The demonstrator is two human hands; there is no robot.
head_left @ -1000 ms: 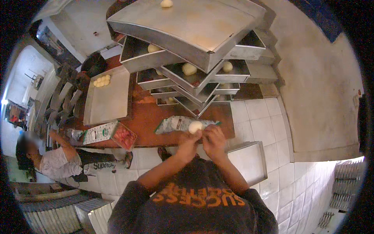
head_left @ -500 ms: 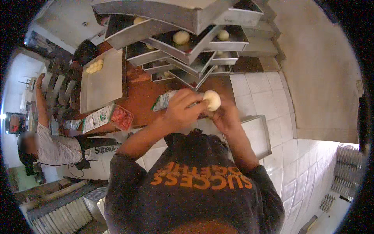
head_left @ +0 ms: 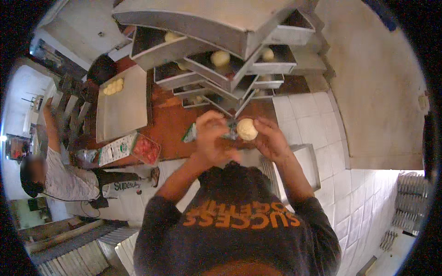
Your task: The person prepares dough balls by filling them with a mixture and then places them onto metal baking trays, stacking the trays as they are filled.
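Note:
A round, pale ball of dough (head_left: 247, 129) is held up in front of my chest. My right hand (head_left: 270, 140) grips it from the right side with thumb and fingers. To its left, my left hand (head_left: 212, 138) is apart from the ball, slightly blurred, with loosely bent fingers and the thumb spread away from them. Behind my hands rises a stack of crossed metal trays (head_left: 198, 32). More dough balls sit inside the trays, one of them (head_left: 220, 58) near the middle of an upper tray.
Left on the red-brown tabletop (head_left: 168, 124) lies a large tray (head_left: 120, 115) with several dough pieces (head_left: 113, 86). A clear tub of red filling (head_left: 146, 149) sits near the edge by a printed packet (head_left: 117, 149). Another person (head_left: 69, 177) stands at left. Trays (head_left: 304, 168) lean by my right arm.
My left hand has come away from the dough ball and moved left. The ball, now in my right hand alone, is slightly lower in view.

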